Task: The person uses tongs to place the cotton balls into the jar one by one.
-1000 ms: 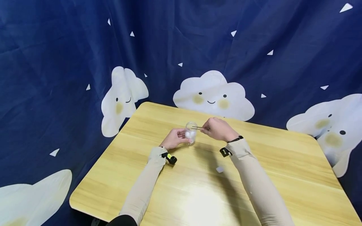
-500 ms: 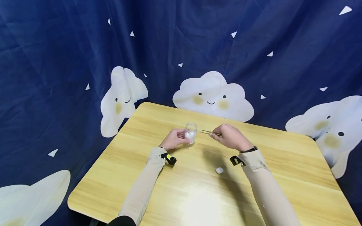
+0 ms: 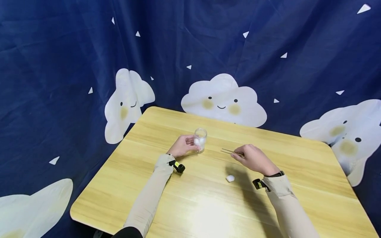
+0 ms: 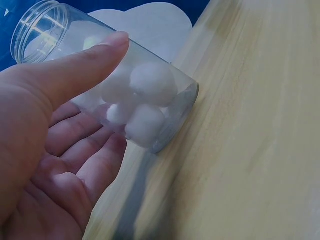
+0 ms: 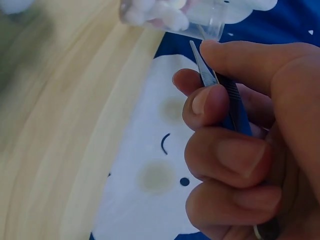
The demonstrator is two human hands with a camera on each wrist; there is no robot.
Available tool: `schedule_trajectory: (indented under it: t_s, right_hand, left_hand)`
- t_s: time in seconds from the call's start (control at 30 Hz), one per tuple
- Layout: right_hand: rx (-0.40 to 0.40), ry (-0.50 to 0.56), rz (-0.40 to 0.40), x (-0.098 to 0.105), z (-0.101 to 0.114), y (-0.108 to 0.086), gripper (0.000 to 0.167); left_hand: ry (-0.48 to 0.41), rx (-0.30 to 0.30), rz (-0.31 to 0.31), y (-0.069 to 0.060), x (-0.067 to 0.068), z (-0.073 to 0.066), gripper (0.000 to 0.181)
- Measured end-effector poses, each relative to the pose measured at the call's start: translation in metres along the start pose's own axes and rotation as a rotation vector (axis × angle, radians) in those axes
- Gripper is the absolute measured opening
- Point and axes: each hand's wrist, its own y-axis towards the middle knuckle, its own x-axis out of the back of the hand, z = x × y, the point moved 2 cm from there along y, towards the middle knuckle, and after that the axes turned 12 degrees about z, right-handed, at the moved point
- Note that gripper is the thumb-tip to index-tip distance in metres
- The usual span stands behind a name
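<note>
My left hand (image 3: 182,146) grips a clear open-topped jar (image 3: 200,135) that stands upright on the table. Several white cotton balls (image 4: 152,84) lie inside it, and the left wrist view shows the thumb on one side of the jar and the fingers on the other. To the right, my right hand (image 3: 255,159) pinches a pair of metal tweezers (image 3: 232,152) above the tabletop. Their slim tips point left toward the jar, slightly apart, with nothing between them. One loose cotton ball (image 3: 230,178) rests on the table, below and left of the right hand.
The wooden table (image 3: 143,195) has rounded corners, and a bright glare falls on its near part. Behind it hangs a dark blue curtain (image 3: 166,43) printed with white clouds. A small camera is strapped to each wrist.
My right hand has drawn the tweezers from over the jar's mouth rightward and toward me. The left hand and jar stay in place, as does the loose cotton ball.
</note>
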Motion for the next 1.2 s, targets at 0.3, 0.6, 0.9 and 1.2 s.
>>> schedule_trajectory:
  t_s: [0.3,0.6,0.9,1.2]
  right_hand:
    - [-0.023,0.014,0.018,-0.012,-0.009,-0.03,0.027]
    - [-0.027,0.029,0.07,-0.031,-0.015,-0.047,0.025]
    - [-0.049,0.0,0.064,-0.047,-0.019,-0.061,0.021]
    - [-0.055,0.027,0.078,-0.057,-0.023,-0.071,0.022]
  left_hand:
    - [-0.004,-0.012,0.003,0.003,0.0,-0.004,0.064]
    - [-0.004,-0.02,0.01,0.006,0.002,-0.001,0.064]
    - [0.004,-0.023,0.005,0.0,0.002,-0.001,0.064]
    - [0.027,-0.03,-0.004,0.001,0.0,0.0,0.063]
